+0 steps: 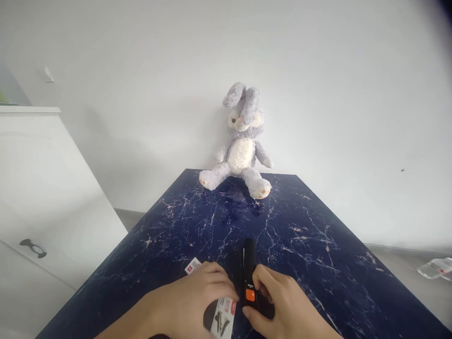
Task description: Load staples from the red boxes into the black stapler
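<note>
My right hand (282, 301) is closed round a black stapler (249, 263) with an orange button, its long end pointing away from me across the table. Just left of it, my left hand (203, 294) grips a white and red box (223, 320), with a picture of a black stapler-like tool printed on it. Past my left knuckles sticks out a white printed corner (192, 265); my hand hides whether it belongs to the same box. The box and the stapler are close together near the front of the table.
A dark blue marble-patterned table (169, 226) reaches to the wall. At its far edge sits a grey plush rabbit (242, 141). A white cabinet (45, 179) stands at the left, and a clear plastic container (436, 268) lies low at the right.
</note>
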A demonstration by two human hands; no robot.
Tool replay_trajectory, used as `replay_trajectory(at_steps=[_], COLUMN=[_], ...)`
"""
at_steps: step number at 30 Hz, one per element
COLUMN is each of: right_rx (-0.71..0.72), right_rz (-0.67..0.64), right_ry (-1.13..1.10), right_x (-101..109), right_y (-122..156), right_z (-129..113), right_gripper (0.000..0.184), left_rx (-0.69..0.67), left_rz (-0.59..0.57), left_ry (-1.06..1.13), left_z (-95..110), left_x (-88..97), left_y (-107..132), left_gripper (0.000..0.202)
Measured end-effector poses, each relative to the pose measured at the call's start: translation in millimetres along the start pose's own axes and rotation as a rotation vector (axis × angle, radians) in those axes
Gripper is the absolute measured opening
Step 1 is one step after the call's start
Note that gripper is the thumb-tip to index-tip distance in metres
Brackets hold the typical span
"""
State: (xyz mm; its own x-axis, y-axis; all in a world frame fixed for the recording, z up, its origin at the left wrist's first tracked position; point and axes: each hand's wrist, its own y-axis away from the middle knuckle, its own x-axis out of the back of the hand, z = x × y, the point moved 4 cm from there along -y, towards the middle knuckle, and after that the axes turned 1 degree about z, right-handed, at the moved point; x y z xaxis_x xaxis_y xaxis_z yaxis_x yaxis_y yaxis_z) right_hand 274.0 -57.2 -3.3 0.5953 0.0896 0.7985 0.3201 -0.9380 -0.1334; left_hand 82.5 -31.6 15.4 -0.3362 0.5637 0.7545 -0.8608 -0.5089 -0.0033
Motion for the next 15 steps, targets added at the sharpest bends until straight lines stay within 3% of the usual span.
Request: replay_trajectory(at_steps=[5, 10, 15], right_rx=[0.043, 0.189, 0.645], right_rz=[0.015, 0.035, 0.176], right_ry=[0.065, 0.132, 0.275], right_x=[-5.0, 1.2, -8.6], right_y=[1.1, 3.5, 14.5], right_z=[1.4, -1.9, -24.3], right_gripper=[0.022, 0.024, 0.027], left_rx=[0.142, 0.154, 0.172], left_rz=[0.223, 0.122, 0.056], left_ry=[-0.108, -0.056, -0.107], left_z=[-18.9, -15.2, -10.0], left_x=[-3.1, -5.8, -5.7], left_y=[-3.5, 2.3, 1.5], left_gripper=[0.069, 0.077, 0.067])
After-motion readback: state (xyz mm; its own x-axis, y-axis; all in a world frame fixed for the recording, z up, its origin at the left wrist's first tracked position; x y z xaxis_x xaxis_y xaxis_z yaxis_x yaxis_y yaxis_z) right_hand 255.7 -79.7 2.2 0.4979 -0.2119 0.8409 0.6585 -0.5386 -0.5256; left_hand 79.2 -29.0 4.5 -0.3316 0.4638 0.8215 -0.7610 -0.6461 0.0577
